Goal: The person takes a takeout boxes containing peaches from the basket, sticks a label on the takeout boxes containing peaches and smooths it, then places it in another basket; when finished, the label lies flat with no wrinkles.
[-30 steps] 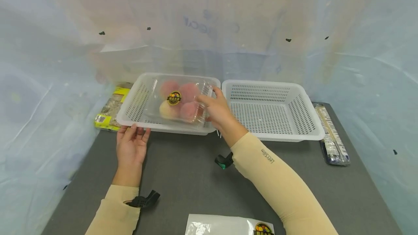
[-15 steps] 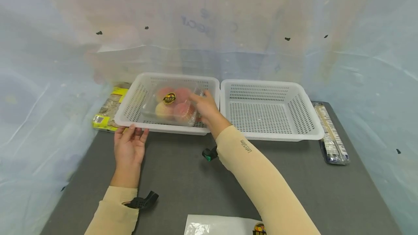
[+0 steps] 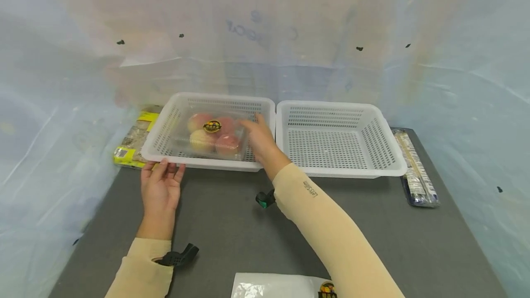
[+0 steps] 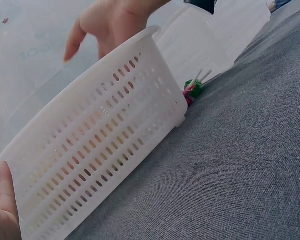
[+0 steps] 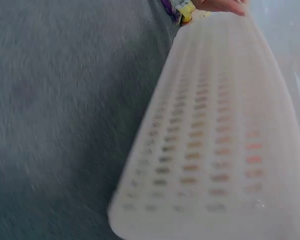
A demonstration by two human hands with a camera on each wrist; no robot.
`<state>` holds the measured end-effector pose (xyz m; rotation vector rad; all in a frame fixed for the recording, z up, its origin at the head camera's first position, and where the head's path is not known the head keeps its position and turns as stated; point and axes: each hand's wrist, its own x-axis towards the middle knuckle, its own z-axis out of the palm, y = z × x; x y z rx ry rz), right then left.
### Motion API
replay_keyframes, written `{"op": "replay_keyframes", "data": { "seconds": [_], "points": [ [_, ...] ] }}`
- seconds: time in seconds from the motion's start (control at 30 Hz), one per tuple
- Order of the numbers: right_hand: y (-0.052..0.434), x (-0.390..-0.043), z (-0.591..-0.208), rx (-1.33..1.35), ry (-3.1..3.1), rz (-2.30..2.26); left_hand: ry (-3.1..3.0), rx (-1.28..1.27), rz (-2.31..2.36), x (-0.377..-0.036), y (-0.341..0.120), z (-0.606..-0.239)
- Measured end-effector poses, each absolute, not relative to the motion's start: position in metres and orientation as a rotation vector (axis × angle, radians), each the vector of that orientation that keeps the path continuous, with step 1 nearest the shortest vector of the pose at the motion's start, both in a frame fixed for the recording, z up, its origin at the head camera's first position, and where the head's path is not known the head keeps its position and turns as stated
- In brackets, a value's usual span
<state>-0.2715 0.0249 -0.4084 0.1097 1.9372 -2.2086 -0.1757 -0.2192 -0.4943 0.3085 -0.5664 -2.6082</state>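
Observation:
A clear plastic box of peaches [image 3: 215, 134] with a black-and-gold label lies inside the left white basket [image 3: 207, 163]. At the box's right end is my right hand [image 3: 262, 144], thumb and fingers spread apart; the left wrist view shows this right hand [image 4: 115, 25] reaching over the basket rim. My left hand [image 3: 161, 192], palm up, touches the left basket's front rim near its left corner with extended fingers. In the right wrist view the slotted basket wall [image 5: 205, 125] hides the box except for colours through the slots.
A second white basket [image 3: 327, 148] stands to the right. Yellow-edged packets [image 3: 132, 144] lie far left, and a long dark package [image 3: 416, 169] far right. A white labelled bag [image 3: 277, 285] lies at the front. Green and pink wrapped lollipops [image 4: 192, 90] sit by the baskets.
My right hand has moved left and down, lowering the box of peaches into the left basket, and its grip has loosened. My left hand has stayed at the rim.

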Motion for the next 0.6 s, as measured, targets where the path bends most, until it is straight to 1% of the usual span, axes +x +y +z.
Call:
{"op": "replay_keyframes", "data": {
  "seconds": [0.13, 0.23, 0.43, 0.6],
  "points": [
    [0.034, -0.271, -0.398, -0.043, 1.974, -2.218, -0.564, 0.329, -2.614, -0.177, -0.22, -0.495],
    [0.043, -0.266, -0.393, -0.198, 2.027, -2.134, -0.564, 0.345, -2.619, -0.177, -0.22, -0.495],
    [0.07, -0.245, -0.39, -0.586, 2.369, -1.703, -0.645, 0.394, -2.613, -0.173, -0.221, -0.49],
    [0.101, -0.22, -0.388, -0.847, 2.546, -1.356, -0.974, 0.535, -2.63, -0.158, -0.217, -0.478]
  ]
}}
